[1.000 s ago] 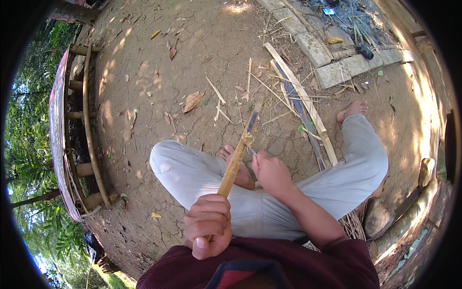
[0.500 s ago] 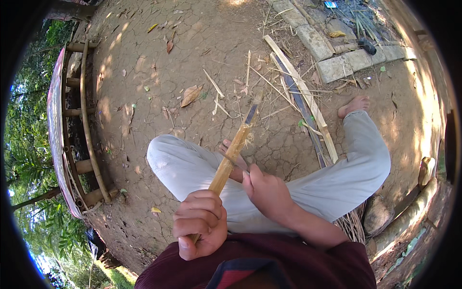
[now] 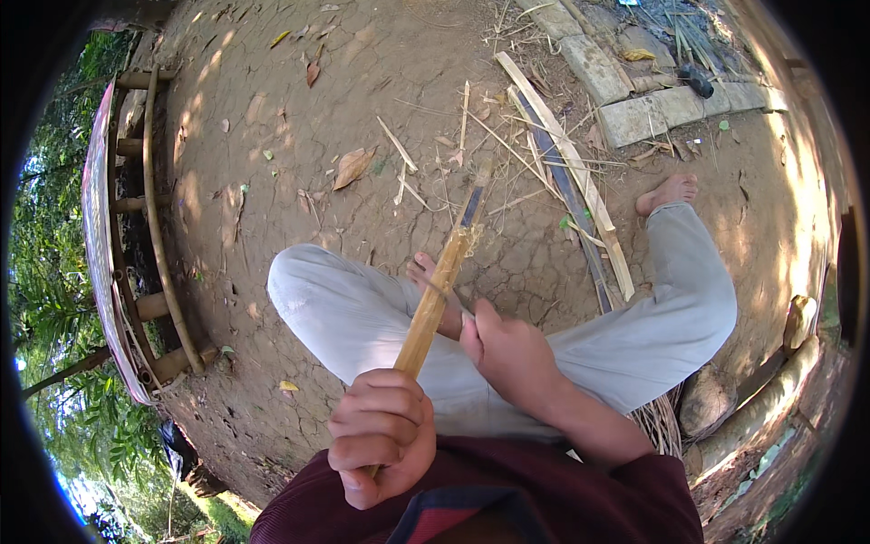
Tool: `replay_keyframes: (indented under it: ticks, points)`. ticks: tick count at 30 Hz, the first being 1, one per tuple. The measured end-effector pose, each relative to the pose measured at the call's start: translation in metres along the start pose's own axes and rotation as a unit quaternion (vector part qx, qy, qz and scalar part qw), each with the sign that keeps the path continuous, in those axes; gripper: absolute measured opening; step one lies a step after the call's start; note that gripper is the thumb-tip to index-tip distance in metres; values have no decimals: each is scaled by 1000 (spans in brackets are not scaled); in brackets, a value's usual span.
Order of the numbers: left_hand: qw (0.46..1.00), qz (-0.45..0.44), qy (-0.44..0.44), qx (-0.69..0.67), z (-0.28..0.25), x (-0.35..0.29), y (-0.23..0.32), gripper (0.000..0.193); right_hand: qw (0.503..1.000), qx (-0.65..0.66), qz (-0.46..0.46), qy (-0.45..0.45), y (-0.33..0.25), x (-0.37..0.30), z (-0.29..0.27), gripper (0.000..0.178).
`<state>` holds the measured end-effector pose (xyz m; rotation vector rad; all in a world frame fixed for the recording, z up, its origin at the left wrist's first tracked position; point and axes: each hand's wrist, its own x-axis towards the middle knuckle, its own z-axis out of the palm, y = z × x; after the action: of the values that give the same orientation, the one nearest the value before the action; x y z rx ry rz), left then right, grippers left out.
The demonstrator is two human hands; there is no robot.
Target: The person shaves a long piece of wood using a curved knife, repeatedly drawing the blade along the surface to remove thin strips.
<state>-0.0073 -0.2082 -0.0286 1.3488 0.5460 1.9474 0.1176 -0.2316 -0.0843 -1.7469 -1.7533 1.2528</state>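
My left hand [image 3: 384, 437] is wrapped round the lower end of a pale wooden strip [image 3: 422, 334], perhaps bamboo, which slants up and away from me between my bent legs. Close to its far tip is a dark patch, with thin frayed shavings [image 3: 471, 238] just below it. In my right hand [image 3: 513, 355], beside the strip, is a knife [image 3: 456, 308]; its handle is hidden by my fingers. The blade lies across the strip about midway along it.
Split wooden slats [image 3: 569, 168] and a dark strip [image 3: 564, 186] lie on the cracked earth ahead right, among scattered slivers. Concrete blocks [image 3: 634, 120] edge an ashy patch beyond. A bamboo bench [image 3: 156, 227] stands at left; a rounded stone [image 3: 709, 403] sits by my right hip.
The view has shifted slightly. Against the strip, the knife blade lies a little nearer its far end, its face turned more edge-on. Both hands keep their grips.
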Motion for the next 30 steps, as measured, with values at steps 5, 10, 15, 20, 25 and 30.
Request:
replay_keyframes:
  ticks: [5, 10, 15, 20, 25, 30]
  points:
    - [999, -29, -17, 24, -3, -2, 5, 36, 1000, -7, -24, -3, -22, -14, -11, 22]
    - [999, -11, -42, 27, 9, -14, 4, 36, 996, -53, 69, 35, 54, 29, 23, 23]
    - [1000, -4, -21, 16, 10, -13, 2, 35, 998, -11, 65, 7, 33, 21, 9, 22]
    - [1000, -10, -14, 25, 6, -4, 3, 38, 999, 28, -11, -13, -20, -20, -7, 21]
    - [998, -36, -35, 26, 3, -7, 6, 36, 998, -5, 68, 10, 48, 28, 16, 23]
    - [1000, -22, -9, 15, -2, 0, 3, 38, 997, 0, 75, 9, 53, 29, 22, 25]
